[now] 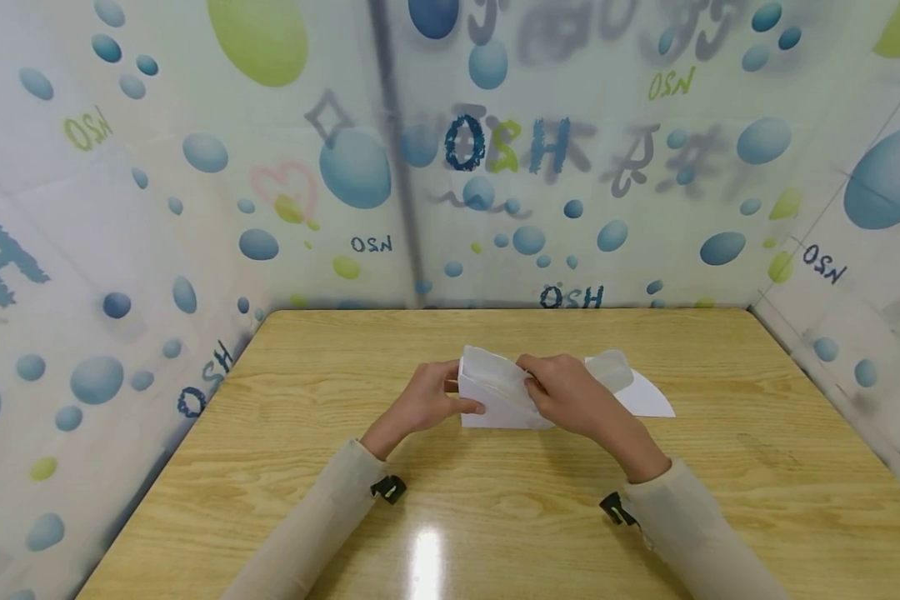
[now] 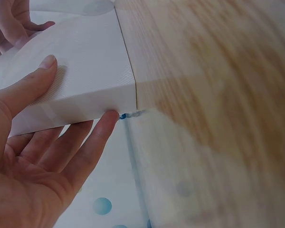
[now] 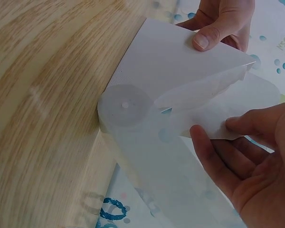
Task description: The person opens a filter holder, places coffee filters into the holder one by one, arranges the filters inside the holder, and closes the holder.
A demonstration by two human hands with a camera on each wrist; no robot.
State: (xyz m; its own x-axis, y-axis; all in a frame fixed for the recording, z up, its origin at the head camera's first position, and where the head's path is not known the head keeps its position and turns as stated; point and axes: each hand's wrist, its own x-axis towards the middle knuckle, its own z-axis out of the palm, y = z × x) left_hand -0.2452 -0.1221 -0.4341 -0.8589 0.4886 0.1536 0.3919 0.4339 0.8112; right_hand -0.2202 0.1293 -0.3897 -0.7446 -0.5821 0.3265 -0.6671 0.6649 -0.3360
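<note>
A white box (image 1: 495, 415) is held over the table (image 1: 457, 492), a little off the head view's centre toward five o'clock. A translucent sheet (image 1: 491, 372) rises along its twelve o'clock side; whether the two are joined is hard to make out.

At the box's nine o'clock, the left hand (image 1: 429, 398) grips it, thumb laid on one face and the other fingers spread beneath; the left wrist view cuts off part of the box. At three o'clock, the right hand (image 1: 570, 393) pinches the sheet's edge, its fingers closed to the sheet's thickness, and hides that end of the box from the head camera.

Beyond the right hand, also toward three o'clock, show a rounded translucent piece (image 1: 613, 369) and a white flap (image 1: 651, 398), both partly covered; I cannot tell if they belong to the box. In the right wrist view a see-through band (image 3: 175, 175) with a pale dot overlaps the box's corner, its far end out of frame.

Toward seven and five o'clock, two pale sleeves (image 1: 315, 517) run off the bottom edge.
</note>
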